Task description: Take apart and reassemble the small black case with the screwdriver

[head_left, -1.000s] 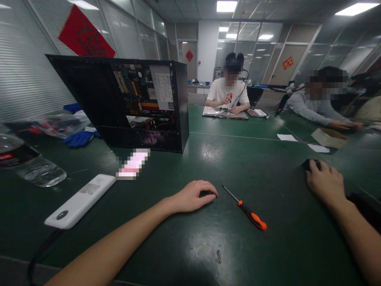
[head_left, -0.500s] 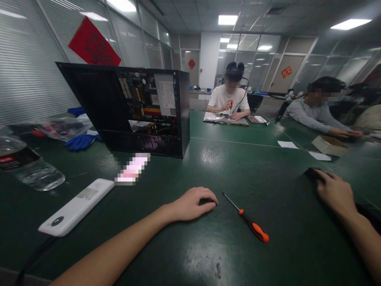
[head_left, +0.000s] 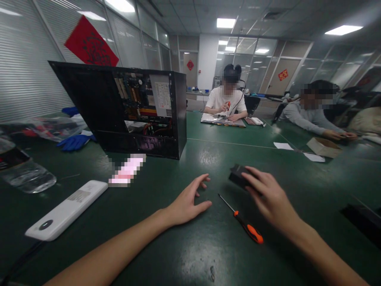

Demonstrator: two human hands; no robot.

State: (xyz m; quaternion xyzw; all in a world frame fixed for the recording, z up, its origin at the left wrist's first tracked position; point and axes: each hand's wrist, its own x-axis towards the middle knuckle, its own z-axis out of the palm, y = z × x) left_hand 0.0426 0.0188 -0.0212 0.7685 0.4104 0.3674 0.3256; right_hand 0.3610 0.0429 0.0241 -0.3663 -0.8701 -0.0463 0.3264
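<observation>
My right hand [head_left: 272,194] grips a black box-shaped part [head_left: 239,176] by its right end, over the middle of the green table [head_left: 205,238]. My left hand [head_left: 189,202] holds nothing; its fingers are spread and curve toward the part. Between the hands lies a screwdriver [head_left: 244,222] with an orange and black handle, its tip pointing up and left. Beyond my left hand stands an opened black computer case [head_left: 178,115] with its inner boards and wires showing.
At the left are a white power strip [head_left: 68,210], a water bottle [head_left: 26,171] and blue gloves [head_left: 73,143]. Another black object [head_left: 363,222] lies at the right edge. Two people sit across the table, near an open carton [head_left: 323,147] and papers.
My right hand has come from the right toward the middle, bringing the black part. My left hand has lifted and spread its fingers. The view has shifted slightly.
</observation>
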